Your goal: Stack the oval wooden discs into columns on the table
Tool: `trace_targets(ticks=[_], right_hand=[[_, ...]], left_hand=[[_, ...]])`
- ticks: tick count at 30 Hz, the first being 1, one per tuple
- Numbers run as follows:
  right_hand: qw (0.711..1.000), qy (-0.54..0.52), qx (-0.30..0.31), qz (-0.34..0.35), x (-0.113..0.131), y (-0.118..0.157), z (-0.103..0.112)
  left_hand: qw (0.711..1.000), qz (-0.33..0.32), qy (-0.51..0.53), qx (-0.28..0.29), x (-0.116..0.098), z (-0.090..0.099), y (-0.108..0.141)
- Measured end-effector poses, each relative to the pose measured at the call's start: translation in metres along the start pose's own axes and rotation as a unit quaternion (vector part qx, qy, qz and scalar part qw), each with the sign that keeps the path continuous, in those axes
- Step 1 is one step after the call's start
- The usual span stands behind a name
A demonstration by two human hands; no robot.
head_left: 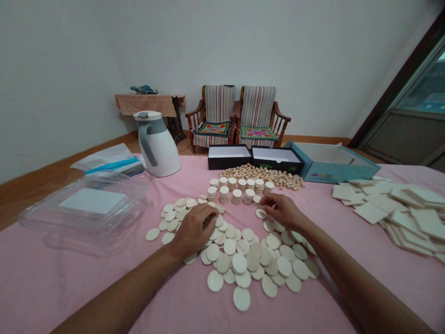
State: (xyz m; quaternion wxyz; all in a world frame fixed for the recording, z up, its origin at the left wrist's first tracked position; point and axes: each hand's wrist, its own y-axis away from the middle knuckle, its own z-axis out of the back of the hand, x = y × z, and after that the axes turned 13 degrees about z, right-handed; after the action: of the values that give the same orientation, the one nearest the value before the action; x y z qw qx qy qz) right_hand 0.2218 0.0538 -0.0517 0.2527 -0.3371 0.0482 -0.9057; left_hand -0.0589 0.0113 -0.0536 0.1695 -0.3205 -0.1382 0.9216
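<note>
Pale round wooden discs (239, 263) lie loose in a wide heap on the pink cloth (139, 287). Behind them stand two rows of stacked discs (237, 196). My left hand (196, 227) rests over the left part of the heap, its fingers bent together; what they hold, if anything, is hidden. At the right end of the front row, my right hand (281, 209) has its thumb and fingers pinched beside a short stack (256, 200). A single disc (260, 214) lies just under its fingertips. Whether a disc is between those fingers is too small to tell.
Small wooden beads (264, 175) lie behind the stacks, before two black boxes (229, 162) (278, 166) and a blue box (325, 173). Square wooden pieces (399, 208) are piled at the right. A white jug (163, 153) and clear plastic trays (86, 204) stand at the left.
</note>
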Motion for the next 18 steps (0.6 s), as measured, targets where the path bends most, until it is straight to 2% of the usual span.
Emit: trace_targets(ticks=[7, 12, 18], right_hand=[[0.991, 0.125, 0.046, -0.009, 0.0082, 0.0078, -0.0039], [0.987, 0.136, 0.082, -0.018, 0.0106, 0.0066, -0.008], [0.989, 0.135, 0.054, -0.019, 0.0086, 0.0058, -0.0056]], left_hand=[[1.0, -0.004, 0.005, 0.005, 0.0016, -0.001, 0.0002], [1.0, -0.003, 0.004, 0.004, 0.0026, -0.0015, 0.0003], [1.0, -0.004, -0.002, 0.0, 0.0035, -0.0026, -0.0003]])
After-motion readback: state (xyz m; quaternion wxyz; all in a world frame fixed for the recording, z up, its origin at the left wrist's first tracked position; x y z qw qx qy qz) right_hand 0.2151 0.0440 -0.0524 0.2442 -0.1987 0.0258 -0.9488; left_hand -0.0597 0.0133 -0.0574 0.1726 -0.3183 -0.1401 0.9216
